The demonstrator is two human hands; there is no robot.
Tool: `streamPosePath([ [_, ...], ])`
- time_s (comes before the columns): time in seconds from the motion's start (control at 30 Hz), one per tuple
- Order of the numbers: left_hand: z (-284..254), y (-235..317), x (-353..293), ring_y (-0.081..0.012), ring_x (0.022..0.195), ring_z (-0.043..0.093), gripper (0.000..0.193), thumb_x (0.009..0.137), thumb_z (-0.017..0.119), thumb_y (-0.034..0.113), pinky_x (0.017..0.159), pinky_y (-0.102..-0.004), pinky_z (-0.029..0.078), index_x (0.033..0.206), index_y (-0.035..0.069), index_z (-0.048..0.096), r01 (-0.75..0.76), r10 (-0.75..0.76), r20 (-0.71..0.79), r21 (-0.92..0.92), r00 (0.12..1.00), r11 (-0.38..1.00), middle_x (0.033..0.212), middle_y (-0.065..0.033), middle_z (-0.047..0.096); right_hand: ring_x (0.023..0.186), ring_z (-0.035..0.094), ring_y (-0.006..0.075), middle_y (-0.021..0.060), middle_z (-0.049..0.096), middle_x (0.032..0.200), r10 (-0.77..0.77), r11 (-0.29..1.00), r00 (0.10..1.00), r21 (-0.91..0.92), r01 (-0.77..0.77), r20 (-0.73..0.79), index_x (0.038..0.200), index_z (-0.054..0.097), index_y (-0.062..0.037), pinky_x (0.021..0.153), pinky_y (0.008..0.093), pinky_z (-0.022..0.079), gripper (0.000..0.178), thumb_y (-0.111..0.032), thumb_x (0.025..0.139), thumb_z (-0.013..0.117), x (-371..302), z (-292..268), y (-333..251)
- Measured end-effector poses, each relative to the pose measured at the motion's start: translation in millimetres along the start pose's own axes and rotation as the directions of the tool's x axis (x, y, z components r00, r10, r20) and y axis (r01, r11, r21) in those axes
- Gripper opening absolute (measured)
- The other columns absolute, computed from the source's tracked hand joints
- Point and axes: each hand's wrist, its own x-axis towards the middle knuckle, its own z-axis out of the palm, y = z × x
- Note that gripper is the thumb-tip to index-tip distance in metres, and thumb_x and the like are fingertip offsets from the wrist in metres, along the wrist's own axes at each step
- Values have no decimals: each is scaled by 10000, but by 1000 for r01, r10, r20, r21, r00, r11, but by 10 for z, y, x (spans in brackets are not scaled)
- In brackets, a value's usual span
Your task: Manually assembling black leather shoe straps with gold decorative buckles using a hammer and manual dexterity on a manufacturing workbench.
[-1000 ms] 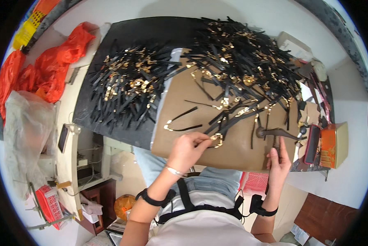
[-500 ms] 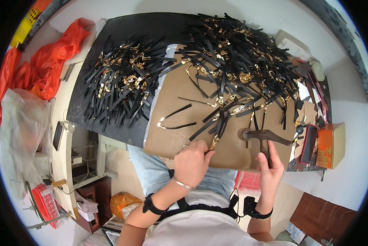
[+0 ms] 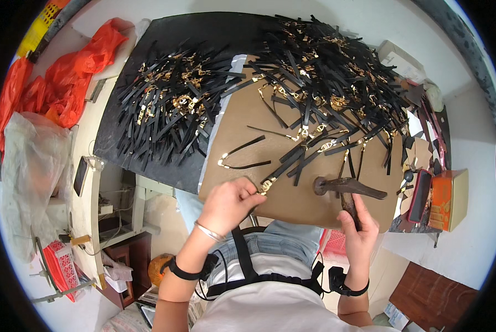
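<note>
- At ten o'clock of our view, we see red plastic bags [image 3: 73,83].
- Also toward ten o'clock, nearer the centre, a heap of black straps with gold fittings [image 3: 170,105] lies on the black table [image 3: 203,27].
- At seven o'clock from centre, our left hand [image 3: 231,205] pinches a buckled strap [image 3: 268,184] between thumb and fingers; its gold buckle sits just beyond the fingertips, above the brown mat [image 3: 297,202].
- At twelve o'clock from that hand, we note a bent strap [image 3: 250,165] on the mat.
- Between one and two o'clock, a larger heap [image 3: 336,77] spreads.
- At four o'clock, our right hand [image 3: 361,227] grasps a hammer [image 3: 347,187] by its handle, the blunt face toward nine o'clock.
- At three o'clock, near the rim, stands an orange-sided box [image 3: 450,199].
</note>
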Motion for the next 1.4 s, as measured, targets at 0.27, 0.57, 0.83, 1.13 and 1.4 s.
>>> streamPosePath([
  [0.27, 36, -175, -256, -78, 536, 614, 249, 990, 668, 208, 473, -235, 455, 1059, -25, 614, 82, -94, -86, -126, 992, 989, 618, -28, 636, 689, 667, 226, 151, 693, 878, -298, 920, 925, -187, 344, 235, 1123, 699, 45, 639, 302, 520, 299, 12, 832, 759, 120, 289, -351],
  [0.57, -73, -175, -371, -139, 553, 653, 285, 993, 636, 248, 505, -272, 499, 924, -25, 680, 295, -297, 31, -258, 954, 920, 644, -85, 665, 574, 584, 292, 91, 573, 757, -397, 765, 844, -378, 522, 361, 1133, 706, -55, 515, 377, 477, 311, -65, 826, 757, 257, 609, -542],
  [0.83, -206, -170, -310, -160, 542, 674, 354, 1008, 575, 281, 493, -280, 507, 881, -15, 720, 377, -352, 135, -353, 926, 857, 647, -97, 690, 571, 607, 296, 99, 571, 755, -430, 748, 807, -342, 570, 405, 1100, 719, -46, 511, 384, 476, 263, -69, 839, 747, 154, 755, -653],
  [1.13, -230, -254, -279, -120, 568, 673, 384, 1017, 573, 331, 488, -250, 495, 891, -4, 712, 372, -314, 215, -342, 925, 863, 662, -68, 695, 565, 597, 295, 105, 599, 778, -411, 753, 835, -380, 537, 365, 1165, 704, -70, 516, 370, 470, 313, -48, 855, 740, 224, 822, -719],
  [1.4, -583, -90, 20, -351, 638, 688, 314, 920, 676, 335, 617, -405, 556, 842, 34, 719, 246, -57, -448, 376, 892, 893, 704, -134, 705, 652, 648, 297, 140, 661, 836, -362, 791, 832, -335, 513, 420, 1074, 719, 0, 595, 345, 507, 266, 3, 811, 758, 150, 865, -702],
])
